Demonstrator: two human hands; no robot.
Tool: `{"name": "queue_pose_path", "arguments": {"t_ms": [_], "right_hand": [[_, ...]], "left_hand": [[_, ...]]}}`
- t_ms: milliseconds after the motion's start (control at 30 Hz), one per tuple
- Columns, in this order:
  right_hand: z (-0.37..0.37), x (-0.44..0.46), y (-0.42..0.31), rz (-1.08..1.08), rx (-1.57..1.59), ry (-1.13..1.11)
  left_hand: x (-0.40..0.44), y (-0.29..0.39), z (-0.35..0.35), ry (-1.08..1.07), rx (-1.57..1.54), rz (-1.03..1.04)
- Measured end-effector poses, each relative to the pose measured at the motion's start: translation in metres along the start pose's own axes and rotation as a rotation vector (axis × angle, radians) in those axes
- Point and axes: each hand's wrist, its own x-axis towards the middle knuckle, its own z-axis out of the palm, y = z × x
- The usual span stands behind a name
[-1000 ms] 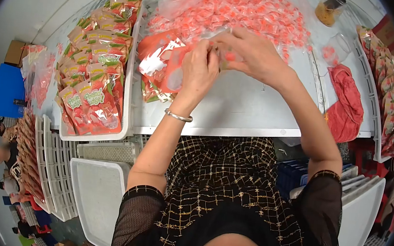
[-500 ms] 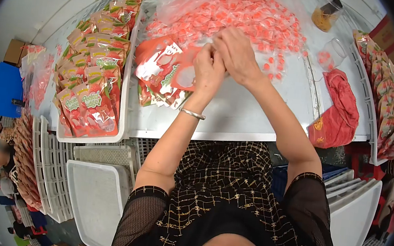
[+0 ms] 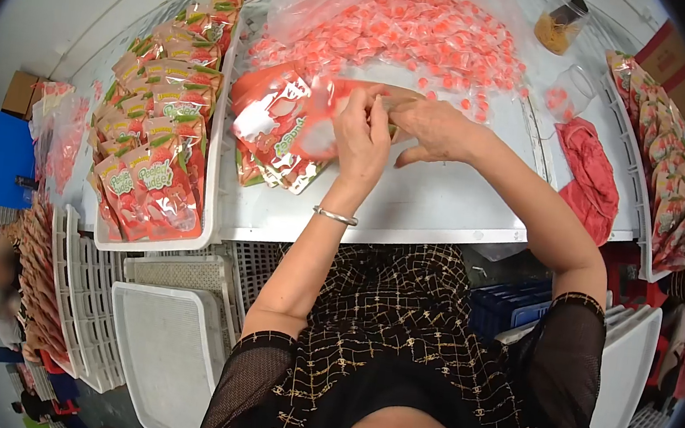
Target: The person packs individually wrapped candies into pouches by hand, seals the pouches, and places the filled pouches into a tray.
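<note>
My left hand (image 3: 362,136) is closed on a red printed candy pouch (image 3: 317,137), pinching it near its brownish top edge. Close beside it, my right hand (image 3: 435,130) grips the same top edge with its fingers, the thumb hanging lower and apart. Part of the pouch is hidden behind my left hand. To the left of my hands lies a pile of flat, glossy pouches (image 3: 272,126) with a peeled-fruit print. Beyond my hands spreads a heap of small wrapped pink-red candies (image 3: 414,32).
A white tray of filled pouches (image 3: 164,181) stands at left, another row of pouches (image 3: 661,157) at right. A red cloth (image 3: 591,179), a clear jar with candies (image 3: 571,96) and a tub (image 3: 559,32) lie right. White trays (image 3: 163,346) lean below the table edge. People are far left.
My right hand has moved down and right from above my left hand, its thumb now spread. The pouch's top edge shows between my hands. My right elbow has swung outward.
</note>
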Motion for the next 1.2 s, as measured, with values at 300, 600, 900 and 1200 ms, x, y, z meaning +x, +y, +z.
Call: {"name": "queue_pose_path", "arguments": {"t_ms": [300,600,900,1200], "right_hand": [[-0.013,0.033,0.011,-0.422,0.051,0.371],[-0.073,-0.001,-0.022,-0.042,0.004,-0.04],[0.108,-0.052,0.142,0.632,-0.232,0.528],[0.154,-0.046,0.062,0.697,-0.271,0.655]], "left_hand": [[0.055,0.046,-0.013,-0.17,0.118,0.257],[0.068,0.047,-0.019,-0.318,-0.224,-0.03],[0.03,0.039,-0.051,-0.309,-0.508,-0.365],[0.006,0.042,-0.083,-0.259,-0.573,-0.377]]}}
